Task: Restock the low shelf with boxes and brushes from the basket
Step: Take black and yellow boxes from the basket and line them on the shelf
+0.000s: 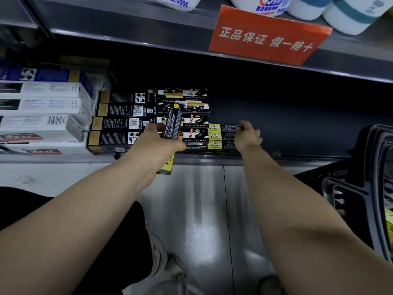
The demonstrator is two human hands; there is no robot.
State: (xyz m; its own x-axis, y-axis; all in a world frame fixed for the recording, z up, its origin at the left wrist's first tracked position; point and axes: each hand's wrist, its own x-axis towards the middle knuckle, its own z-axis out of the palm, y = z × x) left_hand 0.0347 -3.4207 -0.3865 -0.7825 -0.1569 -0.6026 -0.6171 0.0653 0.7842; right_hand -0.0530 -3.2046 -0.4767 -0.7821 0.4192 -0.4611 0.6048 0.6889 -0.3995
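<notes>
Our left hand [158, 143] is closed around a long black box [174, 120], gripping it near its middle. The box is tilted, with its far end over the shelved stock and its yellow near end showing below the wrist. We cannot tell whether the hand holds one box or two.

Our right hand [248, 137] is at the right end of the top box [227, 127] of the yellow-ended stack [215, 139]. We see this hand from the back, with its fingers bent toward the box end. We cannot tell whether they pinch the box or only press on it.

We judge the step in hand to be seating that top box square on its stack. To do this well:

- Press the box end leftward until the yellow faces line up, one above the other.
- Check that the stack touches the black shoe-polish boxes [191, 121] on its left, leaving no gap.
- Bring the left hand's box across only after the right hand is clear of the stack.
- Lay it with the yellow end to the left, matching the boxes below.

The low shelf [297, 128] shows bare dark surface to the right of the stack, so later boxes can start a new column there. The basket [365, 167] stands on the floor at the far right, near the right forearm, with yellow packaging visible inside. Black-and-gold boxes [121, 122] and white boxes [42, 105] fill the shelf's left part. An orange sign [268, 37] hangs from the shelf above.
</notes>
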